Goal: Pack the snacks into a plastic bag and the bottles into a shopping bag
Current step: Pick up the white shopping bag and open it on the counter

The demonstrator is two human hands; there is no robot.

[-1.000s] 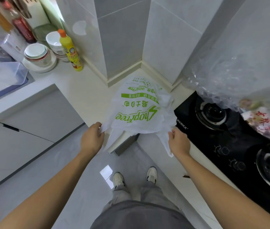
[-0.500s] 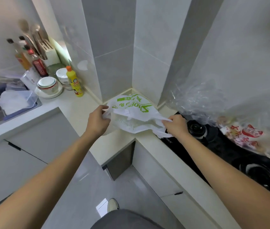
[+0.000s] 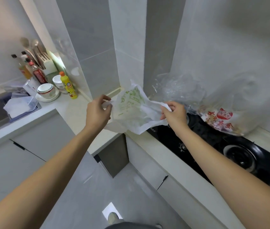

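Our left hand [image 3: 98, 111] pinches one handle, right hand [image 3: 173, 113] pinches other, of white shopping bag [image 3: 131, 108], lifted above counter corner [image 3: 74, 113]. Step, we judge: opening bag mouth. Snacks in clear plastic bag [image 3: 220, 103] over stove [image 3: 213, 146]. Next: spread handles, fetch bottles [image 3: 69, 86].
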